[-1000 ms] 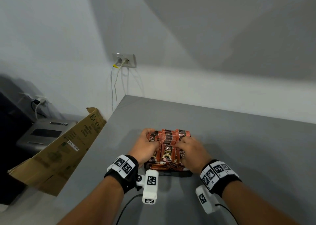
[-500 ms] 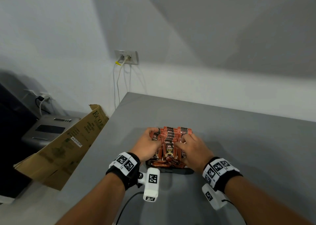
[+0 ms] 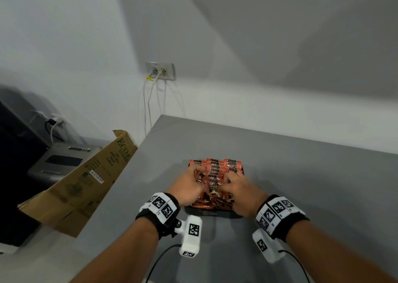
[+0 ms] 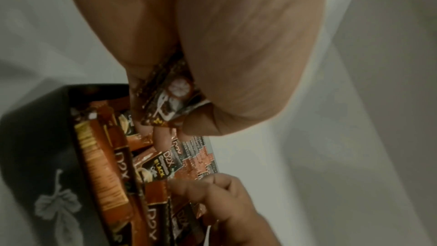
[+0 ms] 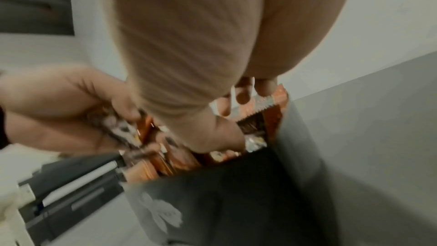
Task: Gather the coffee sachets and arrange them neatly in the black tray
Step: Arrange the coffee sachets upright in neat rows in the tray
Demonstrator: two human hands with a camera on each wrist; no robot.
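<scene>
Pinching a sachet [image 4: 169, 97], left hand [image 3: 187, 188] curled

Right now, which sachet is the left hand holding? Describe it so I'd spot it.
On the grey table sits a black tray packed with orange coffee sachets. The left hand pinches one sachet at the tray's left side, lifted and tilted unlike the rest.

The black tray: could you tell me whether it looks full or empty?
Full: coffee sachets crowd the black tray rim to rim.

Dim even indoor light, broad diagonal shadows across upper wall [image 3: 258, 35], wide-angle bending at edges, right wrist view motion-blurred, left softly focused
</scene>
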